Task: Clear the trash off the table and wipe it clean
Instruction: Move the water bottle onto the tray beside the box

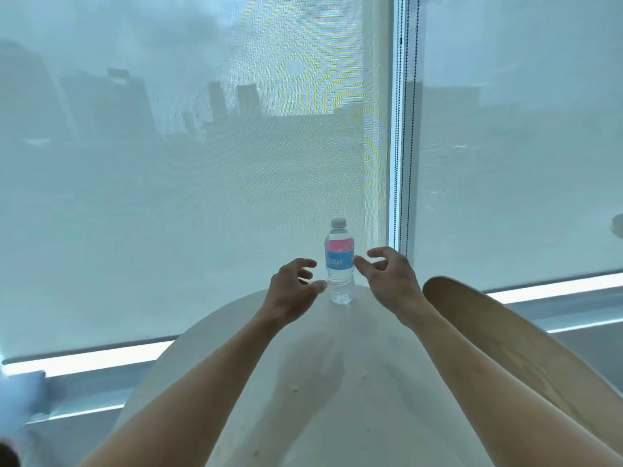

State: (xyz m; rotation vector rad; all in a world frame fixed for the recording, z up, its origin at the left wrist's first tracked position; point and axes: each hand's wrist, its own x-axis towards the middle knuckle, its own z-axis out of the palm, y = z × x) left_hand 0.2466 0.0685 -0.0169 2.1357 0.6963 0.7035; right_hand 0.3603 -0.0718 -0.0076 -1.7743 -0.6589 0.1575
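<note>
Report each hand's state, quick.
Left hand: open, fingers loosely curled, holding nothing.
Right hand: open, beside the water bottle, not gripping it.

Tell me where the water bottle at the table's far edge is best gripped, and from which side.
Probably around the labelled middle of the water bottle, coming from the near side. It stands upright on the round table, its body a straight cylinder there, with the window blind close behind. The left hand and right hand flank it, fingers loosely curled, holding nothing.

One water bottle stands at the far edge of one round worktop; two hands, left hand and right hand; one wooden chair back at right.
</note>
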